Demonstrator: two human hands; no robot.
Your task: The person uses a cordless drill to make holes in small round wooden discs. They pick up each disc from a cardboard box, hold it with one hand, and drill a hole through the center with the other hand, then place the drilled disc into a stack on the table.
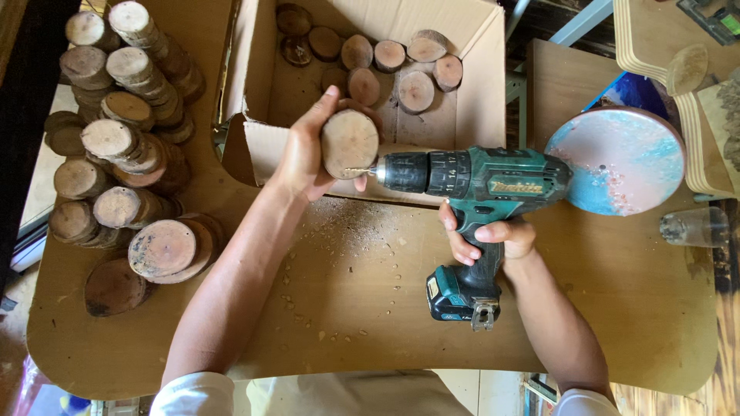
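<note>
My left hand (304, 150) grips a round wooden slice (349, 143) on edge, its flat face toward me, above the near wall of a cardboard box (482, 85). My right hand (487, 239) is wrapped around the handle of a teal and black cordless drill (470, 181). The drill lies level, pointing left. Its thin bit (361, 172) touches the lower right rim of the slice. Wood dust and chips (351, 223) are scattered on the brown table (370, 308) below the slice.
Several cut wood slices (393, 69) lie inside the box. Stacks of wood slices (127, 146) cover the table's left side. A round blue and pink disc (624, 162) sits at the right, with a clear glass (694, 227) and plywood pieces (671, 54) beyond it.
</note>
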